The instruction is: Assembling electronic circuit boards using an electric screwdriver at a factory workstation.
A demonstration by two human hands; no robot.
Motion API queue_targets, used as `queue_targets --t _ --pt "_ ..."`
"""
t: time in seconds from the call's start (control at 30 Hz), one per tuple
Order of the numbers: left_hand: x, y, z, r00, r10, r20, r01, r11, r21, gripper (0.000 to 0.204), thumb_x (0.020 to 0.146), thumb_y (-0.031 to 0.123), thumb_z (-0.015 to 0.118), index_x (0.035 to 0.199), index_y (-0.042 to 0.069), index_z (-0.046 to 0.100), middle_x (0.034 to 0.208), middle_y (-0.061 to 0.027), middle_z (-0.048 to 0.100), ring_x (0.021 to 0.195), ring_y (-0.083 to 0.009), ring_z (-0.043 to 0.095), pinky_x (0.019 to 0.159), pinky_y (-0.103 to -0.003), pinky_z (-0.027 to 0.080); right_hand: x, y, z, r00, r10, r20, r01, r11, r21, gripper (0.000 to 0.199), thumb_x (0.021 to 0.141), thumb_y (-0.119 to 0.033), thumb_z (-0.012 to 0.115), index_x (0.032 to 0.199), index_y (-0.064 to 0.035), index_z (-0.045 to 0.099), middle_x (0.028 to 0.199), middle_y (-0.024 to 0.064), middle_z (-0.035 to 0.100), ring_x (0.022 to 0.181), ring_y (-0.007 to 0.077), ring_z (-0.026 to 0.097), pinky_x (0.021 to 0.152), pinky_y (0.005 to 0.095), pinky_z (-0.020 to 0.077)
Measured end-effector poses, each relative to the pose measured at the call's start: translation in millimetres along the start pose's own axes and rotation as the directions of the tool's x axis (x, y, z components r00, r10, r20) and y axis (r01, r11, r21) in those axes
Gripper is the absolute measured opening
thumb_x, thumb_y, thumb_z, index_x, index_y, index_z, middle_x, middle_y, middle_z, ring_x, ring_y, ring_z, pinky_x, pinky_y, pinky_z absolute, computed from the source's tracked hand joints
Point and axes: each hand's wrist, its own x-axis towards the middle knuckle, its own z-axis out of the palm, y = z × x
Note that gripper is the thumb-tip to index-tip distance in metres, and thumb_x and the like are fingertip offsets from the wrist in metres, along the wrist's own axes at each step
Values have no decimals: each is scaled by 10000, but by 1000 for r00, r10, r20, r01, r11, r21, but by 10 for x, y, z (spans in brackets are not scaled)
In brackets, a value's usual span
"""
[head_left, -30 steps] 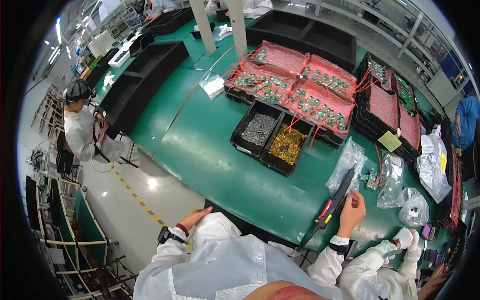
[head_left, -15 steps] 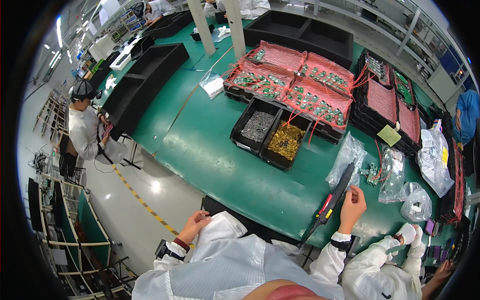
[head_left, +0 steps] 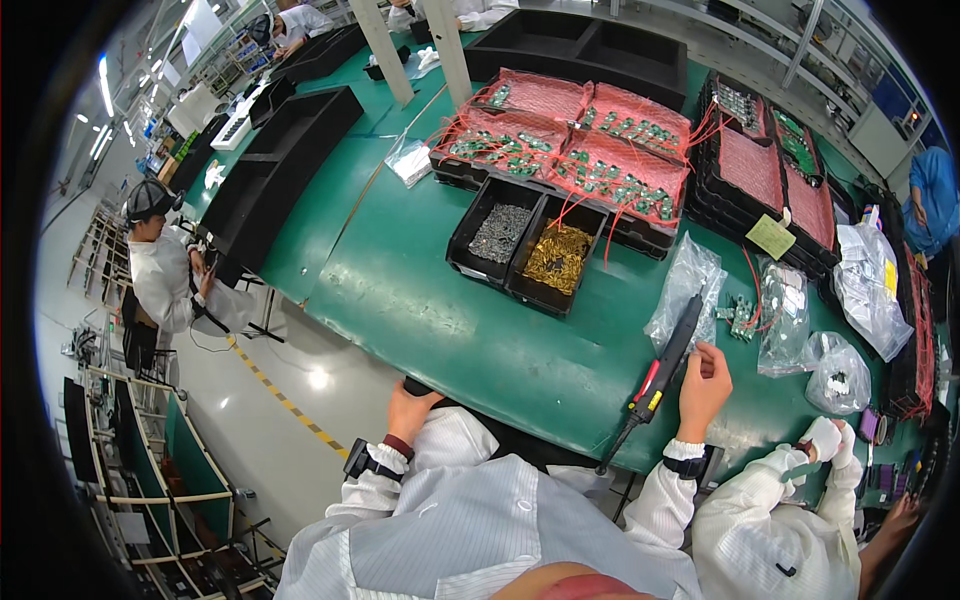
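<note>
My left hand (head_left: pixel 408 412) is curled round the left corner of a black flat thing (head_left: pixel 418 387) just below the front edge of the green table; its kind does not show. Over the table's right part, the thumb and fingers of my right hand (head_left: pixel 706 390) are bent together in a pinch; what they hold, if anything, cannot be made out. Close beside those fingers lies a black electric screwdriver (head_left: pixel 668 368) with a red lever, its cord running toward the table edge. A clear plastic bag (head_left: pixel 686 290) is under its far end. Small green circuit boards (head_left: pixel 740 316) lie right of it.
Two black bins hold silver screws (head_left: pixel 500 233) and brass-coloured parts (head_left: pixel 556 258). Behind them, black trays (head_left: pixel 660 238) carry pink bubble wrap, green boards and red wires. More stacked trays (head_left: pixel 765 240) and bagged parts (head_left: pixel 838 375) stand right. A co-worker (head_left: pixel 775 525) sits close on my right.
My left hand has moved forward from beside my white sleeve and closed on the black thing's corner. My right hand stays beside the screwdriver. The whole view has shifted slightly.
</note>
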Motion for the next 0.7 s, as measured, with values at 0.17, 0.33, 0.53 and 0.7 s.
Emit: queue_targets --t 0.17,0.33,0.53,0.7 --pt "-139 152 -129 986 -71 154 128 908 -399 491 849 248 831 1130 -98 627 961 -201 750 897 -263 740 795 -357 572 -25 40 20 1000 -26 17 26 1000 -5 163 896 -57 672 1034 -8 743 829 32 726 648 81 568 625 262 469" --pt "103 6 -178 948 300 109 -286 950 -127 289 902 156 766 1065 -49 644 920 -115 737 824 -213 705 769 -338 563 23 127 11 999 -25 -31 26 999 22 152 897 -44 671 1025 -3 740 814 33 715 649 87 576 622 259 470" --pt "223 -199 -423 998 50 33 -35 938 -345 211 946 105 675 1128 18 615 968 -100 694 842 -199 675 817 -372 573 31 74 32 1000 -12 -11 13 999 34 153 893 -50 676 1024 -9 744 797 33 701 651 92 586 622 264 476" --pt "756 -249 -676 990 -141 2 94 644 -759 510 1030 535 509 1298 103 548 1244 -70 636 1080 -218 639 879 -398 551 34 48 -5 1000 0 16 0 999 -38 167 893 -55 675 1041 -10 739 815 46 716 677 100 616 639 268 492"
